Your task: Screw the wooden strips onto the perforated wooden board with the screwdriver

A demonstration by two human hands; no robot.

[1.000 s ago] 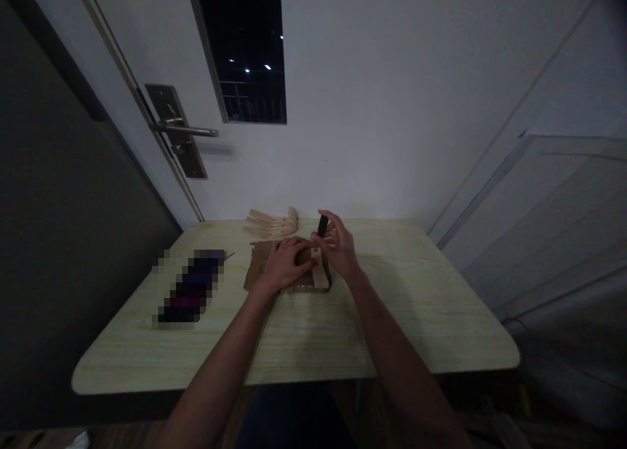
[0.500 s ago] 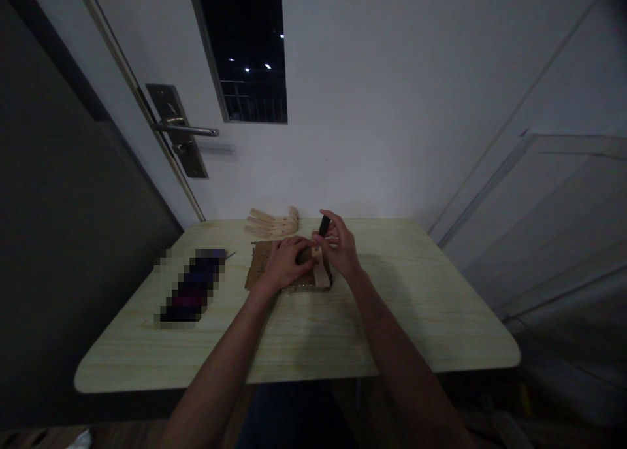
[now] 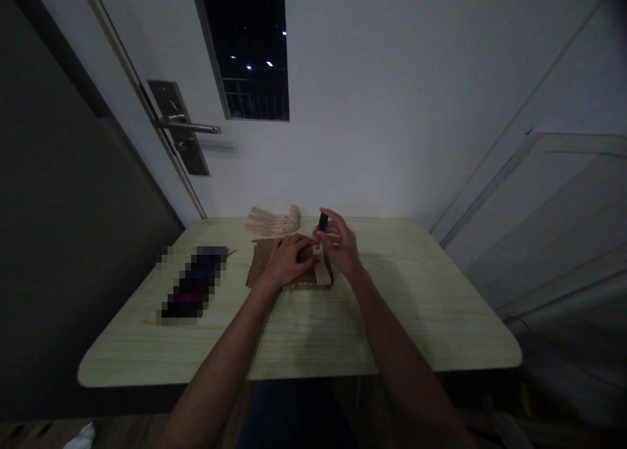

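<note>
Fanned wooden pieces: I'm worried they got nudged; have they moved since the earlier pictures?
No: against the table, the fanned wooden pieces show no shift; only the whole view has slightly.

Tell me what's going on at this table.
A person's right hand holds a black tool over a wood strip on cardboard; whether the tool touches the strip is hard to tell. The left hand lies on the cardboard, reaching the strip. More wood pieces lie behind, on the table.
</note>
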